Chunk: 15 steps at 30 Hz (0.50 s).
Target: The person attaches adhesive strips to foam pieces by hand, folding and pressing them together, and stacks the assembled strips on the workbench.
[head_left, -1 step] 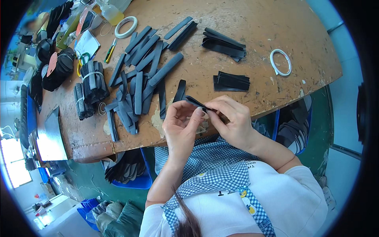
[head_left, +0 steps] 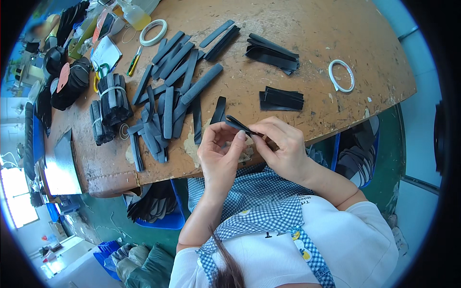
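Observation:
Between both hands, above the front edge of the table, is a dark folded strip (head_left: 236,123), fabric or leather-like. My left hand (head_left: 218,151) has its thumb and fingers closed around the strip's left part. The fingertips of my right hand (head_left: 283,146) pinch its right end. Just beyond my left hand, a single dark strip (head_left: 219,109) lies on the table. A short stack of black strips (head_left: 282,99) rests beyond my right hand, and a looser bundle of black strips (head_left: 272,54) lies farther back. Many loose grey-black strips (head_left: 177,110) are heaped to the left.
The worn brown table (head_left: 326,29) carries a white tape roll (head_left: 341,76) at right and another tape roll (head_left: 153,33) at back left. Tied dark bundles (head_left: 115,99) stand left, near a yellow-green cutter (head_left: 134,61). Blue bins (head_left: 165,222) of dark pieces sit below the table edge.
The folded strip's layers sit slightly farther apart at its left end. Both hands stay almost in place, and the things on the table have not moved.

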{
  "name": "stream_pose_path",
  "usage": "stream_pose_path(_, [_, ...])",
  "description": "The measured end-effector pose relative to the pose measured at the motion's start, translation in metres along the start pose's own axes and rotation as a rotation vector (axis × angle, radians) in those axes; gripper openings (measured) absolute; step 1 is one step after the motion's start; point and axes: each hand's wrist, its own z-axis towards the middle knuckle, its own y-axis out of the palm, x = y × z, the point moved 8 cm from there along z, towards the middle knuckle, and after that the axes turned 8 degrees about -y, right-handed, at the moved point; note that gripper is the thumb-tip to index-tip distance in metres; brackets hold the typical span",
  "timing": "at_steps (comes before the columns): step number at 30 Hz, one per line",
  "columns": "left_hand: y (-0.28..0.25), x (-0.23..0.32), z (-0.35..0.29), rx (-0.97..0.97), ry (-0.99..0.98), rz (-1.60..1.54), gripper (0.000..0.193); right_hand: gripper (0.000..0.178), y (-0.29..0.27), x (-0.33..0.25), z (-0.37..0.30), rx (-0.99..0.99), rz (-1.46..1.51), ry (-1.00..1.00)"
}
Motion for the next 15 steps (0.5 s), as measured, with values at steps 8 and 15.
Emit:
stream_pose_path(8, [0.007,0.030,-0.009,0.216,0.374,0.612,0.043,0.020,0.000,0.022,0.002,-0.099,-0.017,0.108])
stream_pose_path(15, [0.026,0.034,-0.007,0.139,0.577,1.084,0.051,0.019,0.007,0.015,0.003,-0.161,-0.359,-0.139])
